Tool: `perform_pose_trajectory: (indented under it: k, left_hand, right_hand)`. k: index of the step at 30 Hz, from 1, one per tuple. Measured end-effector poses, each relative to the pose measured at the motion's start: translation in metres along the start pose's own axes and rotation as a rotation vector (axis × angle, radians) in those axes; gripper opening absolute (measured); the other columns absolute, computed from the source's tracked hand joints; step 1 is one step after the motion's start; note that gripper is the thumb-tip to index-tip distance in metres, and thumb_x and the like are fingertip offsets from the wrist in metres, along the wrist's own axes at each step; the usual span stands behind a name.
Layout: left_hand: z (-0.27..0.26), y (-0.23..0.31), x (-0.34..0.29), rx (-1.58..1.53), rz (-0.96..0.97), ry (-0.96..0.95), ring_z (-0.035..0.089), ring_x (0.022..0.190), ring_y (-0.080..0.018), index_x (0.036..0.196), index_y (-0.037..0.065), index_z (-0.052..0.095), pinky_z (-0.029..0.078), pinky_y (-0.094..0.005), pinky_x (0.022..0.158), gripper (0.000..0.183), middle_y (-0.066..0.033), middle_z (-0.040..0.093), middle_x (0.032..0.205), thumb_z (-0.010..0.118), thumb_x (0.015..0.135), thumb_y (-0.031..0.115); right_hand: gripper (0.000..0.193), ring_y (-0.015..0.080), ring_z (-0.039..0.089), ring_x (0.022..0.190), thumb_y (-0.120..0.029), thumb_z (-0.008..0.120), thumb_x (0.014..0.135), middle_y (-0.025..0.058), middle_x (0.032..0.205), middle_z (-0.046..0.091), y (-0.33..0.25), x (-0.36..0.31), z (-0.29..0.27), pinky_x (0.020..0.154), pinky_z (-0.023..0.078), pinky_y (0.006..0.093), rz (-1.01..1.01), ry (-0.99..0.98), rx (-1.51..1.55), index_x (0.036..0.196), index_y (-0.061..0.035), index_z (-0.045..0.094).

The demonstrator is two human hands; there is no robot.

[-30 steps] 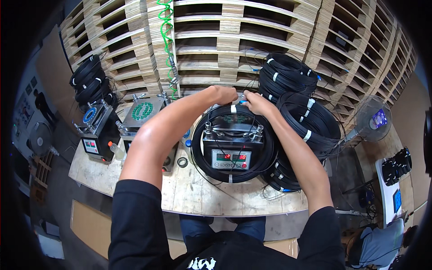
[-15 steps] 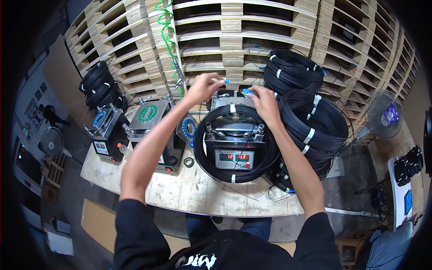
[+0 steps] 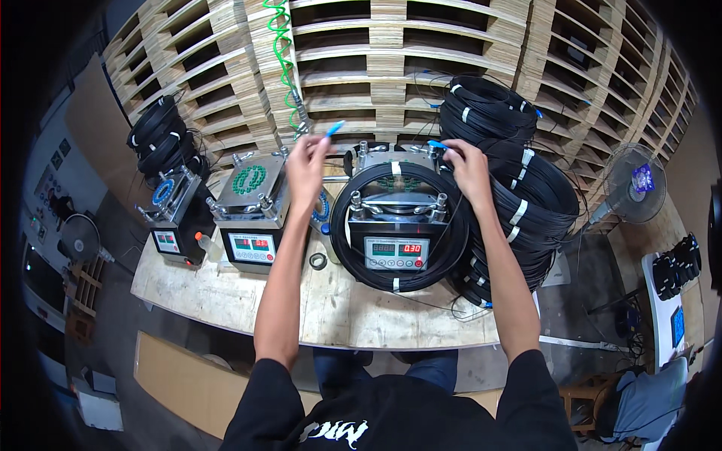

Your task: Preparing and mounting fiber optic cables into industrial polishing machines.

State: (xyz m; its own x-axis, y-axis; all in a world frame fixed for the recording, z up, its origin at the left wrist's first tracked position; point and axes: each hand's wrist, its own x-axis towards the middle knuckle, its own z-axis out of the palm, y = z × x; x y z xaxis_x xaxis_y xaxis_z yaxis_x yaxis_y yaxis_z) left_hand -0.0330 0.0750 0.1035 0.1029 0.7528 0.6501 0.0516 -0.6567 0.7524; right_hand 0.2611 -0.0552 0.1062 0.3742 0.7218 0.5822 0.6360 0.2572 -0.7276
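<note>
Left hand [image 3: 307, 167]: I am pinching one blue tip [image 3: 335, 128] between thumb and fingers, raised up and left of the coil
Right hand [image 3: 468, 167]: I am pinching a second blue tip [image 3: 439, 145] in bent fingers, near the coil's upper right
Coil [image 3: 340, 233]: black, banded in white, it is framing the middle tester's [image 3: 398, 201] lit panel
Bench [image 3: 361, 319]: pale wood, it is bearing the testers, with coil stacks [image 3: 481, 128] standing on the right
Pallets [image 3: 387, 68]: they are rising behind
</note>
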Motion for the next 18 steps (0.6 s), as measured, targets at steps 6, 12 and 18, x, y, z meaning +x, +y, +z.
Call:
perform_pose_trajectory:
  k: [6, 12, 18]
  left_hand:
    - [0.089, 0.015, 0.016, 0.063, 0.193, -0.281, 0.062, 0.064, -0.0172, 0.104, -0.002, 0.064, 0.048, -0.0336, 0.061, 0.019, -0.0142, 0.07, 0.079, 0.065, 0.097, 0.016]
    - [0.101, 0.019, 0.01, 0.001, 0.149, -0.543, 0.061, 0.068, -0.0179, 0.105, 0.0, 0.057, 0.047, -0.0327, 0.062, 0.015, -0.0114, 0.066, 0.077, 0.063, 0.099, 0.013]
    - [0.096, 0.021, 0.023, -0.005, 0.216, -0.65, 0.066, 0.072, -0.018, 0.099, -0.004, 0.062, 0.051, -0.0332, 0.066, 0.016, -0.0126, 0.069, 0.078, 0.067, 0.096, 0.011]
  right_hand:
    - [0.028, 0.0189, 0.07, 0.086, 0.0, 0.053, 0.095, 0.0119, 0.087, 0.071, 0.007, 0.017, 0.038, 0.079, 0.053, 0.0329, -0.084, -0.28, 0.021, 0.12, 0.0045, 0.063]
    - [0.059, 0.0243, 0.066, 0.069, -0.001, 0.06, 0.09, 0.0157, 0.083, 0.067, -0.006, 0.004, 0.045, 0.065, 0.049, 0.034, -0.103, -0.184, 0.161, 0.143, -0.0068, 0.034]
    - [0.037, 0.0252, 0.066, 0.078, -0.01, 0.068, 0.091, 0.0169, 0.09, 0.068, -0.014, 0.006, 0.042, 0.071, 0.051, 0.0354, -0.21, -0.142, -0.038, 0.127, -0.0034, 0.064]
